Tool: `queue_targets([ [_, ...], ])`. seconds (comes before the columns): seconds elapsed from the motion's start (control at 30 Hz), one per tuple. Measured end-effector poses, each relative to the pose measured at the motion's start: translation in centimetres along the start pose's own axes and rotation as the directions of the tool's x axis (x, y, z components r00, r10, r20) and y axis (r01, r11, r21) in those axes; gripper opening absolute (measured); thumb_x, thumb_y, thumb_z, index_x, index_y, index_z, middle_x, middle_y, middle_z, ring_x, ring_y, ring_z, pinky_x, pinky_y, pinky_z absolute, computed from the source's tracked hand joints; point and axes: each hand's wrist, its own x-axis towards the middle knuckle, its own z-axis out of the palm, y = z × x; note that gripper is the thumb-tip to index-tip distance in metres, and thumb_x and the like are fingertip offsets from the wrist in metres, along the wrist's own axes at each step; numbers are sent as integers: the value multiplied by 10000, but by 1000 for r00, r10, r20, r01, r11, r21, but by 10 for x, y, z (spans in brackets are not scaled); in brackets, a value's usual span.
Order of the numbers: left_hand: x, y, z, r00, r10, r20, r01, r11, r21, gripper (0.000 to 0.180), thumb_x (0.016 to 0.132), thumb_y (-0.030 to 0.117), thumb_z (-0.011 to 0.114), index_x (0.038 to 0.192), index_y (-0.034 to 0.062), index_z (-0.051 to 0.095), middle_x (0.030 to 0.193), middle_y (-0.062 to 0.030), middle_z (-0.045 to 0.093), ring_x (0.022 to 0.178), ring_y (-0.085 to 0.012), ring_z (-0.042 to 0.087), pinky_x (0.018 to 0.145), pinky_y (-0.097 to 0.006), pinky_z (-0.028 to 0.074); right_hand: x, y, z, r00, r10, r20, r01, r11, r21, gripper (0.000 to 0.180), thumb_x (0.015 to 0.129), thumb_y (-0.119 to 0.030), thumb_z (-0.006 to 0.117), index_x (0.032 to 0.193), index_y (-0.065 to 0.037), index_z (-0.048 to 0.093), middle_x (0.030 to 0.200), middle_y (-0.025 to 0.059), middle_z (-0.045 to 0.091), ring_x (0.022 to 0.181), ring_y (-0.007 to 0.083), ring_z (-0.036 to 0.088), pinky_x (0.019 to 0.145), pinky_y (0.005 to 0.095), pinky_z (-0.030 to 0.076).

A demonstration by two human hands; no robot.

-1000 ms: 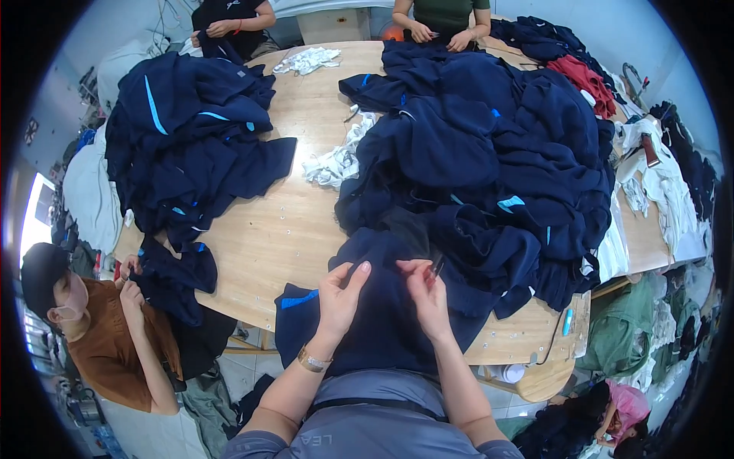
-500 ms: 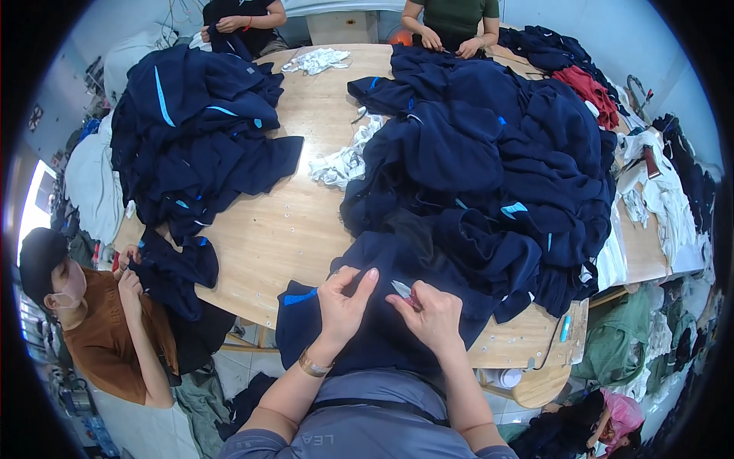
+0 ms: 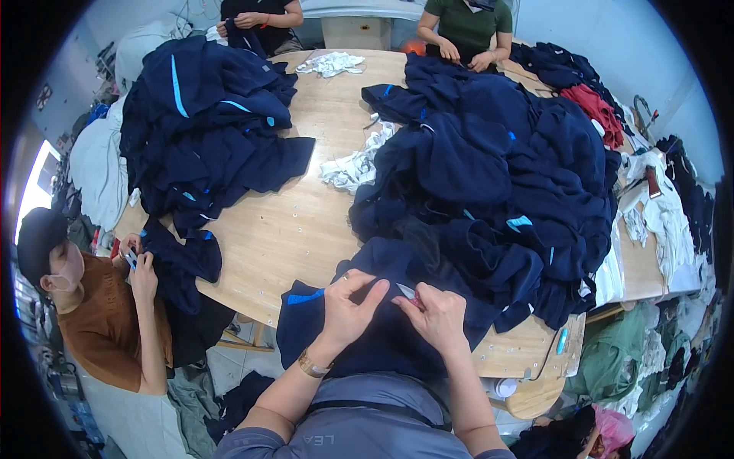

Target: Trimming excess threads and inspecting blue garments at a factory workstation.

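A navy blue garment [image 3: 367, 344] with a light blue patch lies spread at the table's near edge, reaching my waist. Above it my left hand [image 3: 350, 310] is closed in a pinch, thumb toward the index finger. Whatever it pinches is too small or hidden to make out. Small thread snips [image 3: 406, 291] with pale metal blades are gripped in my right hand [image 3: 440, 315]. Their blades point up and left, close to my left thumb. A bit of reddish handle shows between my right fingers.
A large heap of navy garments [image 3: 489, 161] covers the right of the wooden table [image 3: 260, 237]; another pile [image 3: 206, 130] stands left. White scraps [image 3: 352, 168] lie between them. A co-worker [image 3: 115, 321] handles snips at left; two more work across. A light blue pen-like object [image 3: 562, 341] lies near right.
The view has shifted slightly. My left thumb and the snips' blades are nearer each other. The co-worker at left has raised blue-handled snips into sight.
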Motion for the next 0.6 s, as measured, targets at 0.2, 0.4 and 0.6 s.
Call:
queue_targets([
  [0.2,62,-36,-45,949,-116,293,246,-308,-919,656,803,487,608,1313,139,387,1272,-151,439,1212,-284,393,983,-462,352,-11,42,31,871,487,60,-384,600,702,296,841,-164,637,657,-41,441,576,-69,362,550,29,307,482,208,264],
  [0.4,94,-105,-71,963,-269,11,-93,-373,-923,530,786,430,654,1198,132,504,1197,-132,474,1188,-282,420,981,-441,374,-34,61,69,911,391,-135,-259,794,550,387,810,-180,669,607,-37,373,500,-15,318,484,56,291,435,249,249],
  [0.6,95,-116,-71,964,-265,-37,-151,-426,-892,484,799,392,654,1188,137,519,1201,-118,487,1176,-279,438,983,-448,371,-35,64,79,924,347,-162,-234,847,478,415,782,-182,692,604,-39,345,489,26,312,456,97,289,426,273,259],
])
